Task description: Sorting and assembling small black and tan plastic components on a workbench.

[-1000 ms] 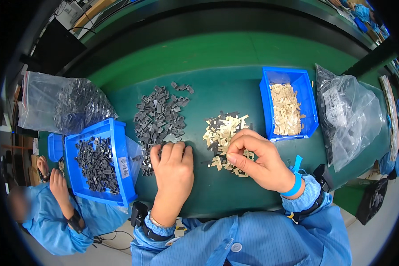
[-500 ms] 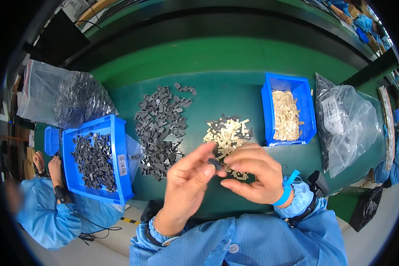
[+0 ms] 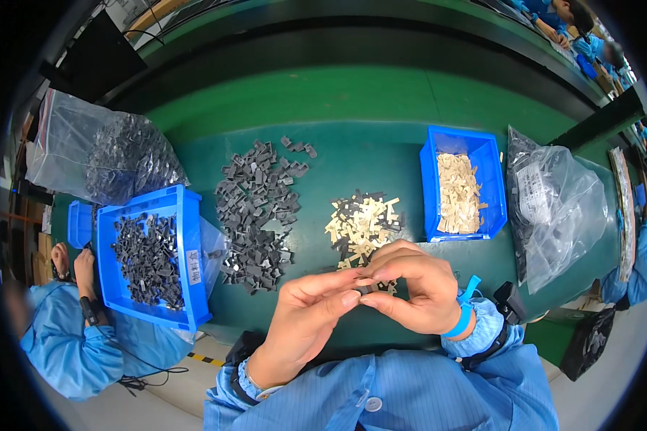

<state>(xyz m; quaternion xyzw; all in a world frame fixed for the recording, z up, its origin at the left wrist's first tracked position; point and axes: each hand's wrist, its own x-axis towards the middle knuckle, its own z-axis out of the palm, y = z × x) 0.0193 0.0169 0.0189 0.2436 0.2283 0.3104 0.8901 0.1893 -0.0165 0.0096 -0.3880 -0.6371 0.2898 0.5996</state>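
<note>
Green bench (image 3: 381, 165), long, curved by the lens, carrying loose parts, bins and bags.

Left hand (image 3: 310, 305): raised above the near edge of the bench, fingers (image 3: 341, 296) pinched toward the right hand, fingertips meeting it over a small part (image 3: 364, 286). The part is mostly hidden between the fingertips; its colour and shape cannot be told.

Right hand (image 3: 413, 287): curled, thumb and forefinger closed on the same small part, a blue wrist strap (image 3: 461, 316) around the wrist. Both hands grip at one point, just in front of the mixed pile.

Mixed pile (image 3: 363, 224): cream and dark grey pieces lying together at the middle of the bench, just beyond the hands.

Grey pile (image 3: 257, 208): dark grey pieces spread loose to the left of the mixed pile, a few strays at its far end.

Left blue bin (image 3: 187, 251): open, holding dark grey pieces, beside the grey pile at the near left edge.

Right blue bin (image 3: 490, 179): open, holding cream pieces, to the right of the mixed pile.

Clear bag, left (image 3: 93, 154): holds dark grey pieces, behind the left blue bin.

Clear bag, right (image 3: 561, 205): crumpled, just right of the right blue bin.

Another person in a blue sleeve (image 3: 72, 345) sits at the lower left.
</note>
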